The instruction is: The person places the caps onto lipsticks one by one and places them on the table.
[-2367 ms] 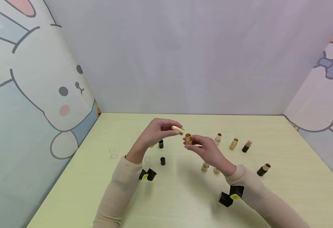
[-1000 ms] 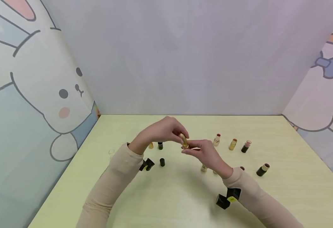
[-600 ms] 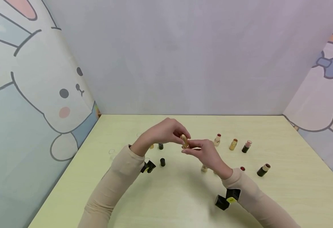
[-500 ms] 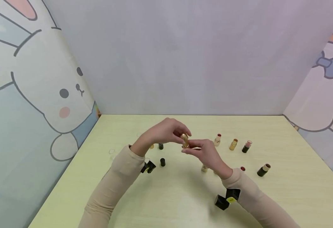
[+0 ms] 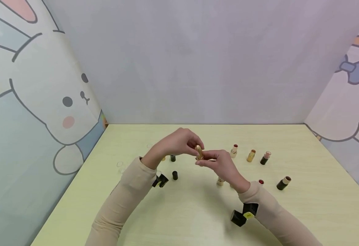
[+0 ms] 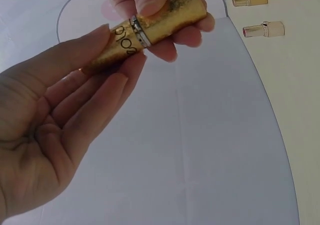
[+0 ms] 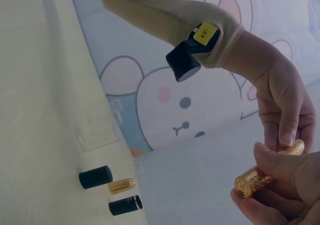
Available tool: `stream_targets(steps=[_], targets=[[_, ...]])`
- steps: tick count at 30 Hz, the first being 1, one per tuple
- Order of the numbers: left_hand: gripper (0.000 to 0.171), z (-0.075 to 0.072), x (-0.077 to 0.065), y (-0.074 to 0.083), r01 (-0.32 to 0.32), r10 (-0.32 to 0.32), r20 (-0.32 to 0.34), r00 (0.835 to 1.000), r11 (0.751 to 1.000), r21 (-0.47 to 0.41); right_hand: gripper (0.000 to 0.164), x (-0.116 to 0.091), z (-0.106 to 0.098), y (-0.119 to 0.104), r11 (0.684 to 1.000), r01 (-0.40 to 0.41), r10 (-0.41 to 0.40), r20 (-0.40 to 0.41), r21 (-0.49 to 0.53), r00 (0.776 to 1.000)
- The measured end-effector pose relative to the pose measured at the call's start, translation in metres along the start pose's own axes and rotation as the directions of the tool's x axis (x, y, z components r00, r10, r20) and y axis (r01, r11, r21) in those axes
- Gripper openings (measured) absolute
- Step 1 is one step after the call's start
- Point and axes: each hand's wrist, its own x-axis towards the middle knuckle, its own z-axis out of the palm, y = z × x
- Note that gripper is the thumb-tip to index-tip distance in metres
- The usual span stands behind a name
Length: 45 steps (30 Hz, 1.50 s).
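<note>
Above the middle of the table, both hands hold one gold lipstick. My left hand pinches its rounded cap, dark lettering showing between thumb and fingers in the left wrist view. The right hand grips the textured gold base, whose flat end faces the right wrist camera. Cap and base are in line, with a narrow silver band between them. The lipstick bullet is hidden inside.
Uncapped lipsticks stand on the right, including a pink-tipped one, a gold one and a black-based one. Left of centre are black caps, a gold cap and faint clear caps. Walls border the table.
The gold cap and base were apart at first. My left hand moved right and turned the cap onto the base. Over the last second both hands have stayed almost still.
</note>
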Motion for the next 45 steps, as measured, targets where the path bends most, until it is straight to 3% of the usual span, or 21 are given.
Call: stream_targets(steps=[27, 32, 35, 39, 42, 45], targets=[[0.013, 0.000, -0.001, -0.005, 0.008, -0.008, -0.012, 1.000, 1.000, 0.006, 0.025, 0.004, 0.002, -0.004, 0.999, -0.027, 0.027, 0.003, -0.025, 1.000], [0.025, -0.008, -0.007, -0.010, 0.014, -0.018, -0.068, 0.998, 0.998, -0.056, 0.027, 0.009, -0.001, -0.005, 1.000, -0.006, 0.006, 0.027, 0.002, 1.000], [0.032, -0.016, -0.016, -0.014, 0.042, -0.068, -0.173, 0.982, 0.988, -0.150, 0.028, 0.012, -0.004, -0.004, 1.000, -0.004, 0.004, 0.018, 0.021, 1.000], [0.028, -0.025, -0.034, -0.021, 0.022, -0.114, -0.319, 0.941, 0.960, -0.278, 0.030, 0.014, -0.010, 0.000, 1.000, -0.018, 0.018, -0.001, 0.025, 1.000], [0.021, -0.026, -0.043, -0.027, -0.013, -0.123, -0.375, 0.919, 0.941, -0.339, 0.033, 0.015, -0.013, 0.001, 0.999, -0.031, 0.031, 0.001, 0.022, 1.000], [0.017, -0.023, -0.050, -0.036, -0.027, -0.125, -0.400, 0.908, 0.936, -0.351, 0.034, 0.017, -0.016, 0.000, 0.999, -0.033, 0.032, 0.004, 0.016, 0.999]])
